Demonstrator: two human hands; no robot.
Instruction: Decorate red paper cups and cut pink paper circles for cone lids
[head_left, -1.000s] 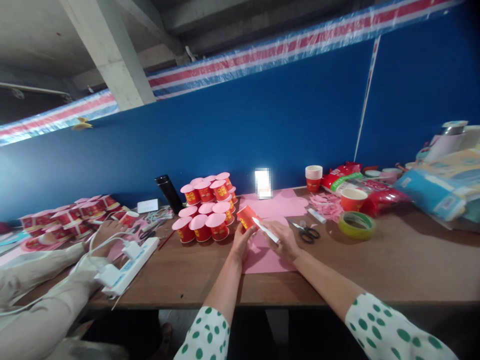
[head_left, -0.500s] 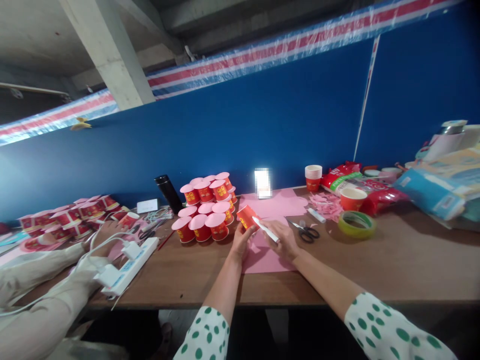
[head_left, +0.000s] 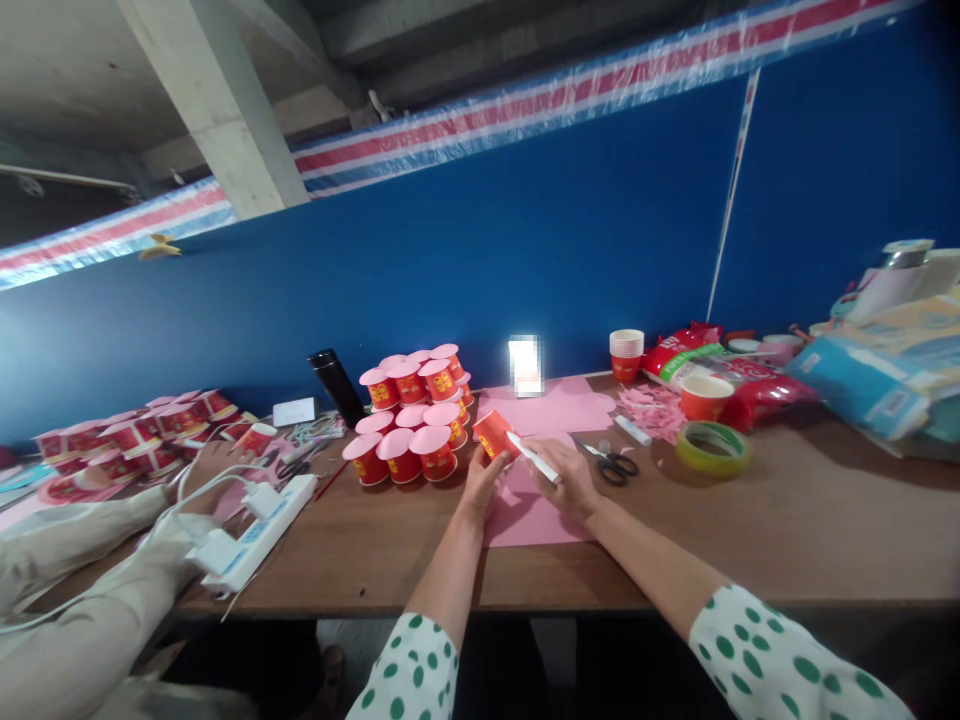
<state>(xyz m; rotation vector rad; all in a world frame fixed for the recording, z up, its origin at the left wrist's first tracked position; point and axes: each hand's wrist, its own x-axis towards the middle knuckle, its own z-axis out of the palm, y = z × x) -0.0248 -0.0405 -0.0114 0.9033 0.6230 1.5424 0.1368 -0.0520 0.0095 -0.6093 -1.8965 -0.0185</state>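
Observation:
My left hand point(head_left: 480, 484) grips a red paper cup point(head_left: 495, 434), tilted on its side over a pink paper sheet point(head_left: 529, 512) on the brown table point(head_left: 787, 540). My right hand point(head_left: 568, 480) is closed round a white glue stick point(head_left: 532, 458), whose tip touches the cup's rim. Just left of the cup stands a pile of red cups with pink lids point(head_left: 411, 412), stacked in tiers.
Black scissors point(head_left: 613, 464), a green tape roll point(head_left: 714, 450), an open red cup point(head_left: 705, 398), stacked cups point(head_left: 627, 356) and pink scraps point(head_left: 654, 408) lie to the right. A white power strip point(head_left: 252, 532) sits at left. Another person's sleeve point(head_left: 67, 548) rests by more red cups point(head_left: 135, 436).

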